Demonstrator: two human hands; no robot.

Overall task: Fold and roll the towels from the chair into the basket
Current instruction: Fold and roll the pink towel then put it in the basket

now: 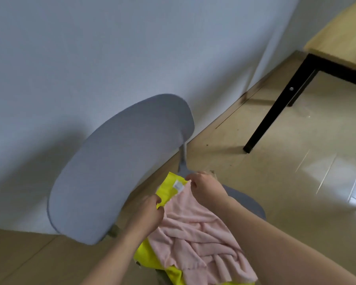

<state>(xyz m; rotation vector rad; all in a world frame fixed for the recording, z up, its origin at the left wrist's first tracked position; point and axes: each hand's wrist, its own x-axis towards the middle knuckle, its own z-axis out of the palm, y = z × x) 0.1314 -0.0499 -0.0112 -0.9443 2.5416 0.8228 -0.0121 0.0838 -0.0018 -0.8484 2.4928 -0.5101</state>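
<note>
No basket was visible in the head view; the towels were seen piled on the seat of a grey upholstered chair (119,165) with a rounded backrest. A crumpled pale pink terry towel (195,229) lay on top of a bright yellow-green towel (169,187), which showed beyond it near the backrest and again at the near edge of the seat. A small white label (178,185) was seen at the far corner of the pink towel. The left hand (150,212) was closed on the pink towel's left edge, fingers curled over the cloth. The right hand (206,187) was pinched shut on the far corner beside the label, thumb against fingertips. Both forearms were bare. The chair stood on a glossy beige tiled floor (296,182), close to a plain white wall (111,48). At upper right, a light wooden tabletop (341,36) on black metal legs (275,112) was seen, well apart from the chair.
</note>
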